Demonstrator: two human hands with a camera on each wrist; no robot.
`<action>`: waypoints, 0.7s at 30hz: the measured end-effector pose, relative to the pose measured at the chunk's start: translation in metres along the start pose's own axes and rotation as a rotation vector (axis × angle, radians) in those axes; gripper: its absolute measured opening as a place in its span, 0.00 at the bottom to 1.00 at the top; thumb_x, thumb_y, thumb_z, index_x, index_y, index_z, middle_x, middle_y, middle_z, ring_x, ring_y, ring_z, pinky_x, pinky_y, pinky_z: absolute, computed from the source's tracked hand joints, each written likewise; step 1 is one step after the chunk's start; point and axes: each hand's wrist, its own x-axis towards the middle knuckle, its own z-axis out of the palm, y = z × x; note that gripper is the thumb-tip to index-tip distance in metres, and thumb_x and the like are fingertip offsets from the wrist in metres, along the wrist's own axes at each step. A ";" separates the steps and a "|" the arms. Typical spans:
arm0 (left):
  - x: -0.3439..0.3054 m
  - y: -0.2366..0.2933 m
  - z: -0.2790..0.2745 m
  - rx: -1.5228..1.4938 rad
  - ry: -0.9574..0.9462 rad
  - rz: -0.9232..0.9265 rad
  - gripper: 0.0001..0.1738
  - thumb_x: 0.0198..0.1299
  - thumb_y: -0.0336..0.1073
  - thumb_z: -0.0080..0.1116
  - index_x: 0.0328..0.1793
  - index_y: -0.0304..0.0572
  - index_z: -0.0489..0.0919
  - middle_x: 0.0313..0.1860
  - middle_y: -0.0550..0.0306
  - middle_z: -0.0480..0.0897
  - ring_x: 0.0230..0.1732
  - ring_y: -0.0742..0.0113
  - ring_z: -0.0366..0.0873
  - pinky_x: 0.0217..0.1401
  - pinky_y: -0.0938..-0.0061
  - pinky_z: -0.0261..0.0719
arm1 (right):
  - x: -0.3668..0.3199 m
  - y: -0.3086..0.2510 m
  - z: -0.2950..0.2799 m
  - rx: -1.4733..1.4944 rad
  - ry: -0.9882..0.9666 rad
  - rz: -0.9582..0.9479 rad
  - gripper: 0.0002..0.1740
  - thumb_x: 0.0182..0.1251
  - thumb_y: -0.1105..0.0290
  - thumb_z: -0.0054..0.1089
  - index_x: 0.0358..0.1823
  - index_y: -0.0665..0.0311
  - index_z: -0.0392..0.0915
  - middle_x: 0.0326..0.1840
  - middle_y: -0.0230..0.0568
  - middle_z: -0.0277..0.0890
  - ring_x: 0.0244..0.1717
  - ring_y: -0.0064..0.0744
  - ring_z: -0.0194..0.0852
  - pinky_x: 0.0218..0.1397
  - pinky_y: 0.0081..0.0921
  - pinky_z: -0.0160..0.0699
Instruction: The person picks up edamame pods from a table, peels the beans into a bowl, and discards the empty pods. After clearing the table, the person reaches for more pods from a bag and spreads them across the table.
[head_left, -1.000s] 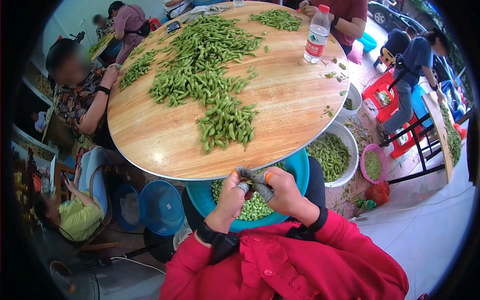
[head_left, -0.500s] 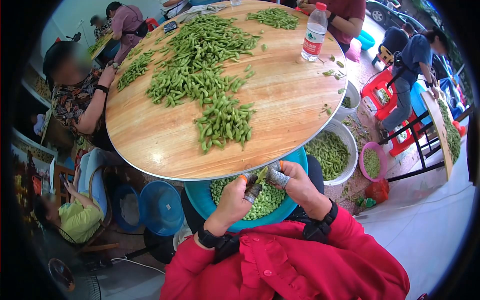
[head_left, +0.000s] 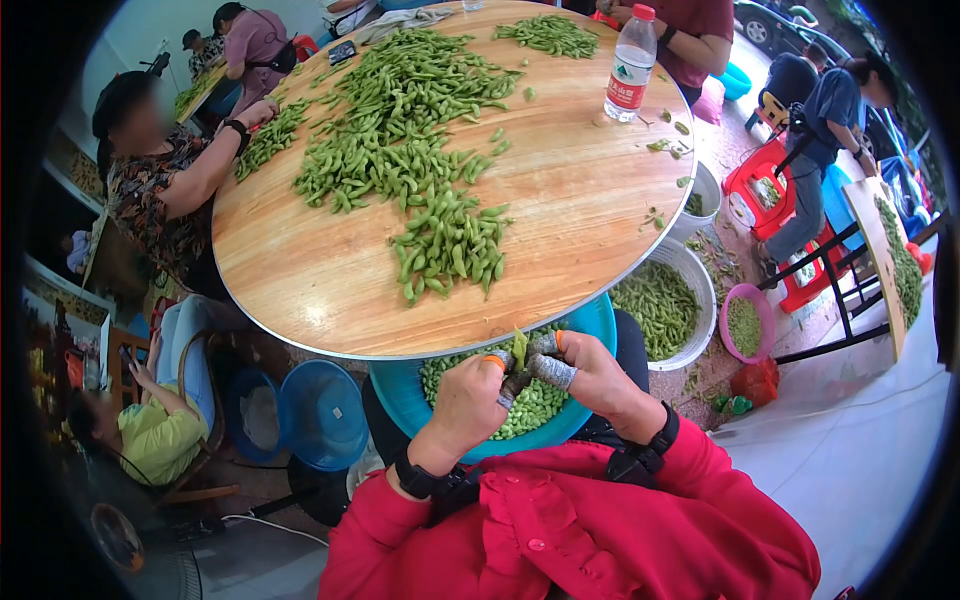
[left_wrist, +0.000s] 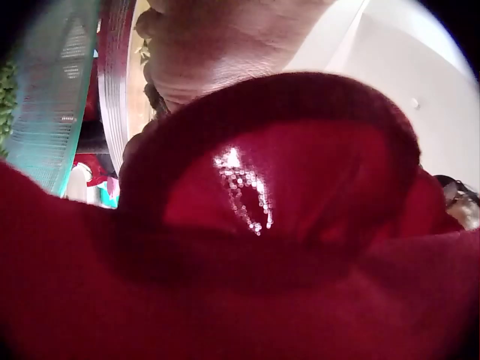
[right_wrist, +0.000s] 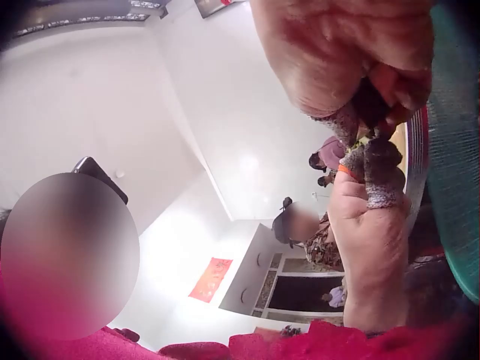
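Note:
Over a teal basin (head_left: pixel 391 398) of shelled green beans (head_left: pixel 532 408), both hands meet in the head view, with grey wraps on several fingers. Between their fingertips a green pod (head_left: pixel 520 347) stands up, pinched by the left hand (head_left: pixel 465 400) and the right hand (head_left: pixel 603 377). The right wrist view shows the fingertips of the left hand (right_wrist: pixel 371 232) and right hand (right_wrist: pixel 352 60) close together, a bit of green between them. Red sleeve cloth (left_wrist: pixel 300 300) covers most of the left wrist view, hiding those fingers. A pile of pods (head_left: pixel 450 245) lies on the round table (head_left: pixel 330 290).
A water bottle (head_left: pixel 630 65) stands on the table's right side. Right of the basin are a white basket (head_left: pixel 706 330) of pods and a pink basin (head_left: pixel 765 310). Blue basins (head_left: pixel 323 415) stand on the floor at left. A person in a patterned shirt (head_left: pixel 150 210) sits at the table's left edge.
Both hands have shifted slightly over the basin, and the pod between them now points upward. The person at the left has reached farther over the table.

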 end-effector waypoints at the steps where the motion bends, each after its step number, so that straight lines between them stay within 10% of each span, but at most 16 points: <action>1: 0.000 0.001 -0.001 0.007 0.009 0.015 0.10 0.47 0.34 0.59 0.31 0.36 0.73 0.21 0.47 0.74 0.24 0.48 0.73 0.25 0.62 0.70 | -0.001 -0.001 0.000 -0.027 0.005 0.004 0.10 0.60 0.70 0.53 0.37 0.71 0.73 0.30 0.28 0.71 0.33 0.14 0.62 0.36 0.17 0.65; 21: 0.005 0.012 -0.013 0.127 -0.018 0.116 0.12 0.33 0.33 0.60 0.23 0.38 0.69 0.18 0.50 0.72 0.23 0.52 0.72 0.24 0.63 0.69 | -0.006 -0.003 0.001 -0.251 -0.021 0.025 0.09 0.59 0.69 0.55 0.32 0.69 0.74 0.24 0.25 0.68 0.29 0.13 0.58 0.30 0.17 0.62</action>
